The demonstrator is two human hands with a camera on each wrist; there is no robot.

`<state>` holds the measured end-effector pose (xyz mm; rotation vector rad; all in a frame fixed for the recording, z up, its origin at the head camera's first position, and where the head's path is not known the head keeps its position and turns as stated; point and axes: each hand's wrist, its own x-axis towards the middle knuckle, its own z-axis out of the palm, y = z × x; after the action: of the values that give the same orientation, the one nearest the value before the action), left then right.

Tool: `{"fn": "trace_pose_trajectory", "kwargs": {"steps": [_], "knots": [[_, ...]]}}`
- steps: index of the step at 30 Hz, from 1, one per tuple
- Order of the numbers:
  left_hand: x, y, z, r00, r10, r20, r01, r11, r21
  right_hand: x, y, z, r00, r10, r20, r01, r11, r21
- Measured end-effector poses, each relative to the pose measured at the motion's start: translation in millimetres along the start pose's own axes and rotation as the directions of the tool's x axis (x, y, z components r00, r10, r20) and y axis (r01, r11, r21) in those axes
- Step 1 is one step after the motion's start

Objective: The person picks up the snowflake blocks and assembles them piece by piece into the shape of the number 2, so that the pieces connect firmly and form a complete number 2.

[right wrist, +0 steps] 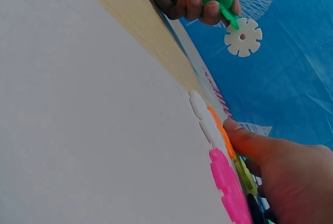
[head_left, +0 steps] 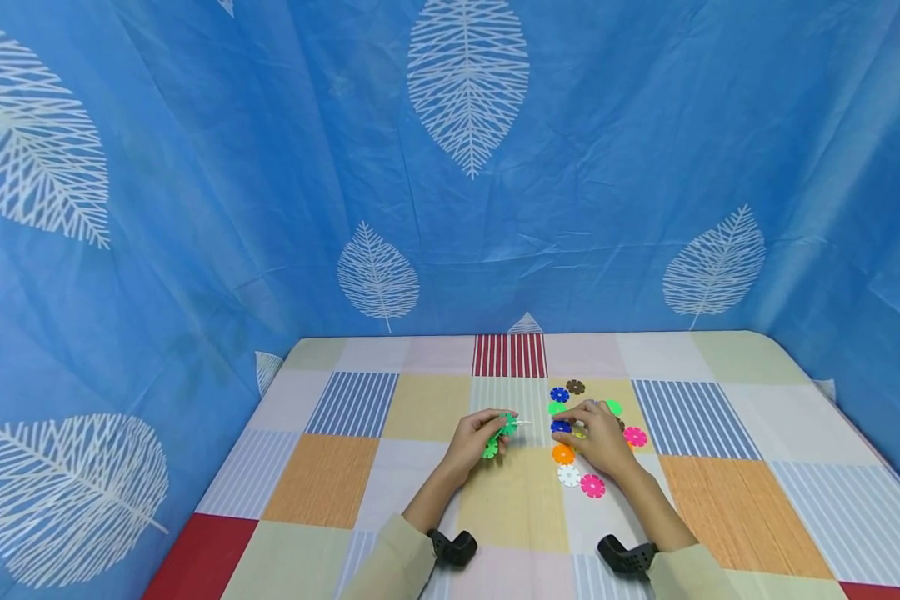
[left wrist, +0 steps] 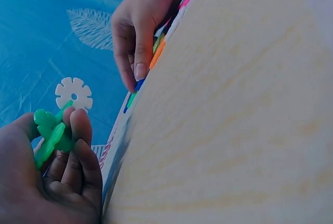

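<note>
My left hand (head_left: 468, 446) pinches a joined piece of green notched snowflake discs (head_left: 508, 425) between thumb and fingers, above the cloth. A white notched disc (left wrist: 74, 95) is slotted onto the green ones and sticks out toward the right; from the head it appears edge-on. My right hand (head_left: 602, 437) is down among the loose discs. Its thumb and index finger pinch the edges of a blue disc (head_left: 561, 427) at table level. Close by lie an orange disc (head_left: 563, 454) and a lime-yellow one (right wrist: 245, 176), partly hidden by this hand.
Around the right hand lie more discs: brown (head_left: 575, 387), blue (head_left: 559, 394), green (head_left: 614, 407), white (head_left: 569, 475) and pink (head_left: 592, 486). A patchwork cloth (head_left: 420, 400) covers the table. Blue leaf-print curtain (head_left: 570, 208) stands behind and at both sides.
</note>
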<state>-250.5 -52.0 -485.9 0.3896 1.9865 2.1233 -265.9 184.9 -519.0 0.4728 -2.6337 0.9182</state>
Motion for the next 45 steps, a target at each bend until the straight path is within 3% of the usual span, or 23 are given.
{"fn": "trace_pose_trajectory", "kwargs": {"steps": [5, 9, 12, 16, 18, 25, 32, 38, 42, 45], "knots": [[0.0, -0.8, -0.4, 1.000, -0.005, 0.010, 0.005, 1.000, -0.012, 0.3, -2, -1, 0.999, 0.030, -0.014, -0.030, 0.999, 0.031], [0.0, -1.6, -0.5, 1.000, -0.014, 0.010, 0.015, 1.000, -0.012, 0.6, -8, -2, 0.994, 0.075, -0.078, -0.059, 0.981, 0.187], [0.1, -2.1, -0.1, 1.000, -0.018, 0.000, 0.018, 1.000, -0.021, 1.4, -14, 0, 0.990, 0.111, -0.083, -0.071, 0.920, 0.386], [0.4, -2.2, 0.3, 1.000, -0.004, -0.021, 0.003, 0.999, -0.035, 3.0, -25, 6, 0.988, 0.156, -0.016, -0.118, 0.803, 0.585], [0.4, -1.9, 0.3, 1.000, 0.001, -0.031, -0.002, 0.999, -0.036, 3.4, -31, 8, 0.985, 0.174, 0.013, -0.143, 0.764, 0.630], [-0.7, -0.7, 0.4, 1.000, 0.004, -0.027, -0.005, 0.999, -0.037, 2.6, -38, 12, 0.971, 0.232, 0.060, -0.207, 0.682, 0.701], [-1.6, -2.1, 1.1, 0.999, 0.044, -0.010, -0.044, 0.999, -0.024, 2.6, -46, 19, 0.944, 0.324, 0.068, -0.246, 0.549, 0.799], [-3.5, -2.5, 0.0, 0.997, 0.072, -0.009, -0.072, 0.997, -0.024, 3.6, -57, 25, 0.902, 0.429, 0.047, -0.282, 0.503, 0.817], [-3.3, -0.9, -1.4, 0.997, 0.075, -0.008, -0.075, 0.997, -0.008, 4.3, -58, 27, 0.897, 0.440, 0.044, -0.282, 0.493, 0.823], [-1.1, -0.5, -2.1, 0.997, 0.083, -0.001, -0.083, 0.996, 0.019, 5.2, -58, 26, 0.904, 0.425, 0.042, -0.273, 0.499, 0.822]]}}
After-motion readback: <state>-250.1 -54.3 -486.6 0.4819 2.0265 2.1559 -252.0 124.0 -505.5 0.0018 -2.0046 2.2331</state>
